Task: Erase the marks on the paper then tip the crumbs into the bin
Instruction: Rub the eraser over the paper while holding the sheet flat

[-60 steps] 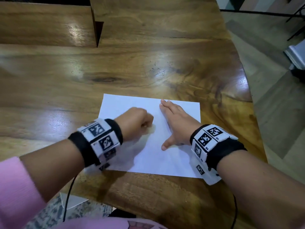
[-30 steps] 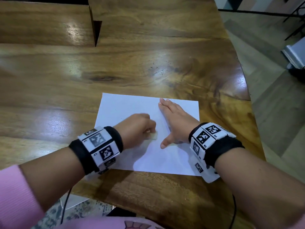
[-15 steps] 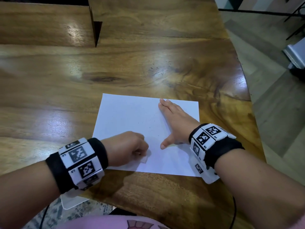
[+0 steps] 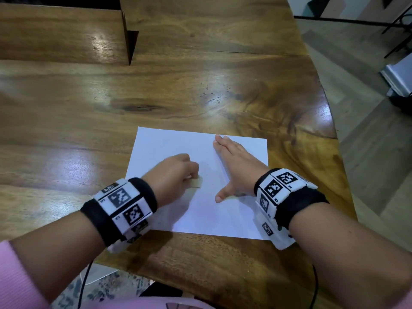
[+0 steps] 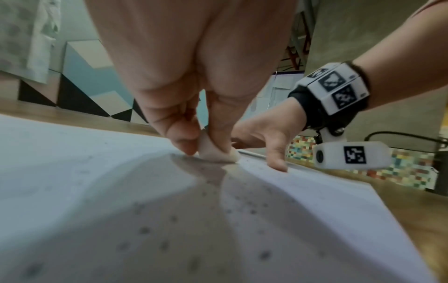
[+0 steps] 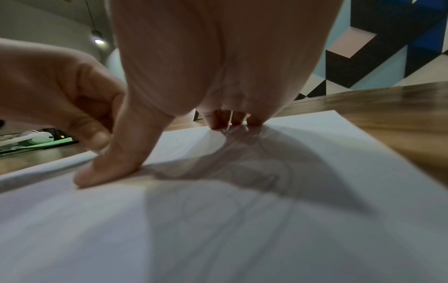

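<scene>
The head camera looked steeply down at the table — both wrist cameras skimmed close over the shared paper.

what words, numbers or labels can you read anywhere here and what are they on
No word or number reads clearly.
Left wrist band: black-and-white square code patterns with tiny characters beside them, too small to read.
Right wrist band: same code squares and tiny print, too small to read.
Right wrist camera: one code square, no text.
Paper: no writing that can be read, only grey crumbs and faint curved pencil lines.
Eraser: no brand showing.
</scene>
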Demonstrator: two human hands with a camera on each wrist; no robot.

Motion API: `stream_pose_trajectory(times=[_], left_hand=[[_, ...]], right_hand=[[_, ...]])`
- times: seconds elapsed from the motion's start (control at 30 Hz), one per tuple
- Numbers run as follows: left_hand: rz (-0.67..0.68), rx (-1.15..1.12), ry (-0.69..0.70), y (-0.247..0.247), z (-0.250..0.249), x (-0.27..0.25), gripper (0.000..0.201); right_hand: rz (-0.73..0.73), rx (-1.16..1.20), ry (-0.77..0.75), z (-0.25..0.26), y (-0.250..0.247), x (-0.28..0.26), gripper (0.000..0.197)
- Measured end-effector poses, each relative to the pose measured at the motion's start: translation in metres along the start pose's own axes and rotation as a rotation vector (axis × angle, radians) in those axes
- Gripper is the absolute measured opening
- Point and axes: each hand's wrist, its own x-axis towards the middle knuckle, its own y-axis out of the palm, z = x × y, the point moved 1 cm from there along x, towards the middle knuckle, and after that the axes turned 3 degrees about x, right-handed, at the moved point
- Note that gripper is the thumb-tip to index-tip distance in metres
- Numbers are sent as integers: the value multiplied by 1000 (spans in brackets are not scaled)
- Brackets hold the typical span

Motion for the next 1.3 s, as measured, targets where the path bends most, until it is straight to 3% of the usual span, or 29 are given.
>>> stream_pose_trajectory(times=[0.17, 0.43, 0.57, 0.63, 0.7, 0.83, 0.9, 0.97, 1.07, 1.1, 1.23, 1.3], left_hand=[[176, 14, 43, 3, 4, -11, 6], [193, -56, -44, 0, 12, -19, 8], [351, 27, -60, -12, 7, -7, 27], [402, 81, -62, -20, 2, 7, 22], [316, 65, -87, -28, -4, 29, 17], [-41, 6, -177, -30, -10, 72, 16], [-128, 20, -191, -22, -10, 80, 12], [-90, 12, -146, -17, -11, 74, 5], [161, -4, -29, -18, -7, 63, 2], [176, 7, -20, -20, -6, 64, 3], [-157, 15, -109, -22, -2, 81, 10], [-123, 18, -78, -19, -4, 77, 5]], right_hand=[[8, 10, 2, 1, 2, -1, 132], [-6, 54, 22, -14, 4, -12, 123], [-17, -3, 55, -25, 4, -22, 125], [-23, -56, 75, -30, 4, -25, 127], [-10, -73, 78, -34, 4, -25, 128], [-5, -77, 79, -35, 5, -23, 129], [-14, -72, 82, -36, 6, -22, 129], [-13, -71, 83, -36, 6, -22, 129], [-8, -71, 84, -37, 6, -22, 130], [-7, -71, 87, -36, 5, -21, 130], [-11, -92, 99, -36, 7, -22, 130], [-19, -103, 99, -36, 9, -21, 131]])
